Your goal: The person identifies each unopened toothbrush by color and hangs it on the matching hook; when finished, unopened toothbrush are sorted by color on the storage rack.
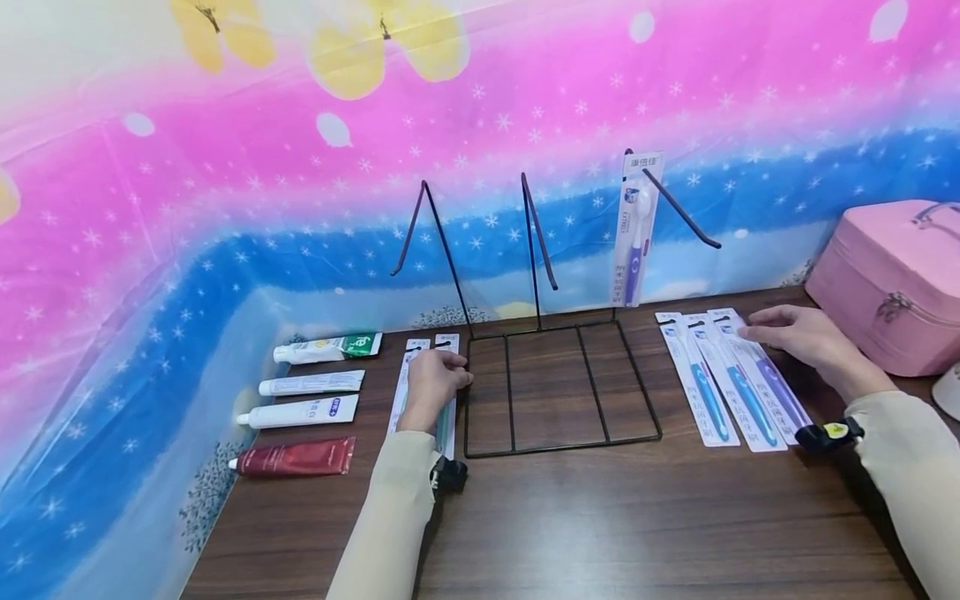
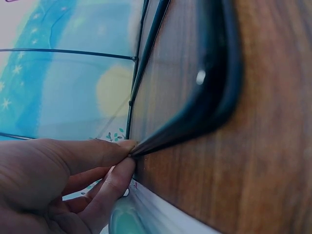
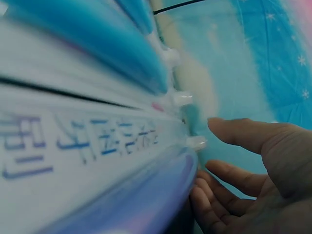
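Note:
My left hand pinches the left base wire of a black wire display rack between thumb and fingertips, as the left wrist view shows. Beneath that hand lie two packaged toothbrushes, partly covered by it; a green part shows close up. On the rack's right hook hangs a packaged purple toothbrush. Over the top end of another packaged purple toothbrush hovers my right hand, its thumb and fingers apart. Two packaged blue toothbrushes lie alongside to its left.
Several toothpaste tubes, among them a red one and a green-ended one, lie in a column at the left. A pink case stands at the back right, with a white object by it. Behind hangs a colourful cloth.

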A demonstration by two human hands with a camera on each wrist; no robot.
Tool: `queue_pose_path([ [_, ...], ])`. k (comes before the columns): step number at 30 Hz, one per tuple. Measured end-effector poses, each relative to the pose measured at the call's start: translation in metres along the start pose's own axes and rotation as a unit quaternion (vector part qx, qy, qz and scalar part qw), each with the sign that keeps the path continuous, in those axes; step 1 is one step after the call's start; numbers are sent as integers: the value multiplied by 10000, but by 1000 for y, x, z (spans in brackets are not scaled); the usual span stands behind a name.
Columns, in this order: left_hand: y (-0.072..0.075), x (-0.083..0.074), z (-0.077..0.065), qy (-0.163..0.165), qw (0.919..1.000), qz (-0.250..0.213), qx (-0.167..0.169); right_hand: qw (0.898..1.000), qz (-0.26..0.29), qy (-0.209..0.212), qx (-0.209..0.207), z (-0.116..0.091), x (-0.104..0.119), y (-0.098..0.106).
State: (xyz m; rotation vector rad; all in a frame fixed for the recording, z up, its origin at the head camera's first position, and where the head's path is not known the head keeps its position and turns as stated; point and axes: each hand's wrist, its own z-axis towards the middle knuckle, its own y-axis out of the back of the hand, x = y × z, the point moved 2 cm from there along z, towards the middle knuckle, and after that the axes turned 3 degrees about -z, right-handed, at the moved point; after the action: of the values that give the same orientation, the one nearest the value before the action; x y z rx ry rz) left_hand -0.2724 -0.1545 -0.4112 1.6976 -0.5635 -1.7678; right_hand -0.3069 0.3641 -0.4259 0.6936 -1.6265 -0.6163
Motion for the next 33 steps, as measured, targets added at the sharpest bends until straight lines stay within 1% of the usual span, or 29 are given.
queue_pose_path([
  [3,0,1,0,24,10000,-38,20,10000,-46,-8,13,2,-2,-3],
  [9,1,2,-1,26,9999,-95,35,9994,-267,-5,-210,6,-2,-8],
  [20,0,1,0,-34,10000,10,-28,9983,-360,-152,-434,4,2,-11],
  [24,-1,0,1,-26,10000,49,-13,9982,-279,-313,-425,3,0,-11],
  [27,-1,0,1,-12,10000,41,3,9981,-217,-358,-442,2,1,-10],
  [33,0,-1,-1,-22,10000,17,-1,9965,-64,-445,-711,2,3,-9],
])
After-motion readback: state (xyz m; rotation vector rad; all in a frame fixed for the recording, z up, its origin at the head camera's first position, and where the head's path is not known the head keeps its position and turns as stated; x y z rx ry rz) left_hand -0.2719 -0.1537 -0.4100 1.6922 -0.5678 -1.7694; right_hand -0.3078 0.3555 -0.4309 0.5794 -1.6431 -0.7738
